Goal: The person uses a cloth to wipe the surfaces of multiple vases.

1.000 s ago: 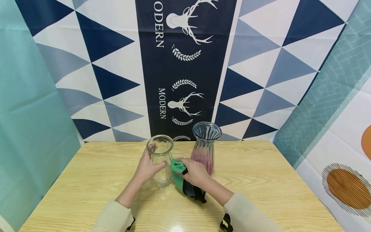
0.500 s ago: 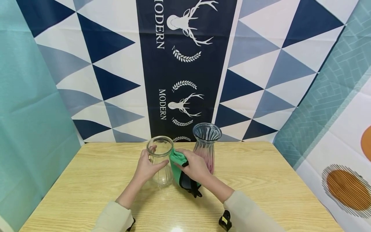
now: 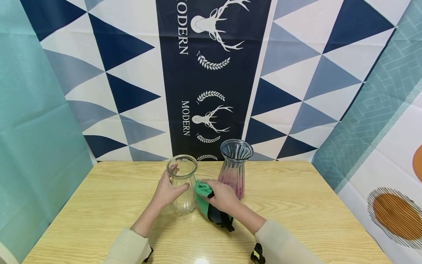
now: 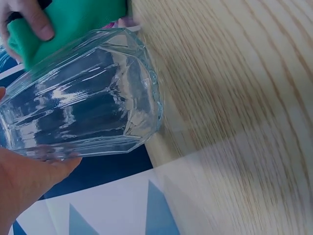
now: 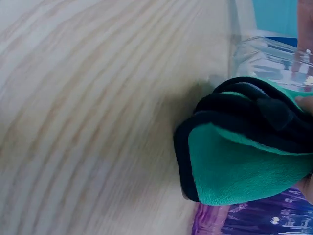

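A clear glass vase (image 3: 184, 200) with a wide round rim is held by my left hand (image 3: 166, 189), fingers behind it and thumb across its front. Its ribbed lower body (image 4: 93, 103) fills much of the left wrist view; whether the base touches the table I cannot tell. My right hand (image 3: 222, 196) grips a folded green cloth (image 3: 202, 205) with black edging at the clear vase's right side. In the right wrist view the cloth (image 5: 244, 166) hangs in folds above the tabletop, and part of its upper end is hidden in the hand.
Just behind my right hand stands a second ribbed glass vase (image 3: 234, 170), bluish at the rim and pink-purple below. Both are on a light wooden table (image 3: 290, 220). A patterned cloth backdrop (image 3: 211, 80) rises at the table's far edge, with teal hangings at the sides.
My right hand slid the green cloth up along the clear vase's side, then back down to about where it was a second ago. My left hand stays in place on the vase.
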{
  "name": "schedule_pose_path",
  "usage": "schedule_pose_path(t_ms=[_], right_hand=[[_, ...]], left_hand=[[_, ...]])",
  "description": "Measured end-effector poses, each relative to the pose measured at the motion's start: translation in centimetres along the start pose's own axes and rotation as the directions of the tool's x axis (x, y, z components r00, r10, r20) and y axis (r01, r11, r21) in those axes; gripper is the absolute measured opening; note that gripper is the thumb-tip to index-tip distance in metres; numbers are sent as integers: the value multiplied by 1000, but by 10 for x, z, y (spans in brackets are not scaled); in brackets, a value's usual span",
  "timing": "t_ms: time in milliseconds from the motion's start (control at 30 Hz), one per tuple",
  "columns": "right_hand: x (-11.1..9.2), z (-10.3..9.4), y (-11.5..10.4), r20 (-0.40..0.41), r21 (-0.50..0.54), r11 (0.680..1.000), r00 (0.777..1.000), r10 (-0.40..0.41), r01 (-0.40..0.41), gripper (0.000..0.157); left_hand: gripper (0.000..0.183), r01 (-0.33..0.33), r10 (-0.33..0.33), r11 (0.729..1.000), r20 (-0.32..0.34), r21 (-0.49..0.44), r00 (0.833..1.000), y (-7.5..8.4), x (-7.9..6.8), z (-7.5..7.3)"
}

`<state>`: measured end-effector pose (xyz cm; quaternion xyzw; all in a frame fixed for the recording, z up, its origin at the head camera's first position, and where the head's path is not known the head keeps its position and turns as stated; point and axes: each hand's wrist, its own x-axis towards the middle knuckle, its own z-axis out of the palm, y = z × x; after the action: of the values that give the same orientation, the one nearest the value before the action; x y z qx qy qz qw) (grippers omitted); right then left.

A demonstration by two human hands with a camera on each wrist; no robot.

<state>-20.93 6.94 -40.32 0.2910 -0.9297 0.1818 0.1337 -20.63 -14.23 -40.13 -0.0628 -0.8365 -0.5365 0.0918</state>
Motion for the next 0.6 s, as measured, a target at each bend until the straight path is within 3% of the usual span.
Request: schedule_pose_path(t_ms=[167, 333, 467, 600], right_hand=[[-1, -1, 1, 13, -7, 1000, 1000, 4, -4, 48], [4, -8, -1, -61, 14, 1000, 998, 3, -2, 50], [9, -14, -5, -133, 47, 999, 991, -1, 7, 50], [11, -19, -8, -137, 54, 999, 991, 1, 6, 49]], left_hand=[[81, 16, -16, 1000, -3, -10, 1000, 1, -1, 1], [89, 48, -48, 999, -38, -4, 998, 3, -2, 5], [86, 38, -38, 999, -60, 1, 998, 4, -2, 6], [87, 22, -22, 1000, -54, -9, 998, 4, -2, 6]])
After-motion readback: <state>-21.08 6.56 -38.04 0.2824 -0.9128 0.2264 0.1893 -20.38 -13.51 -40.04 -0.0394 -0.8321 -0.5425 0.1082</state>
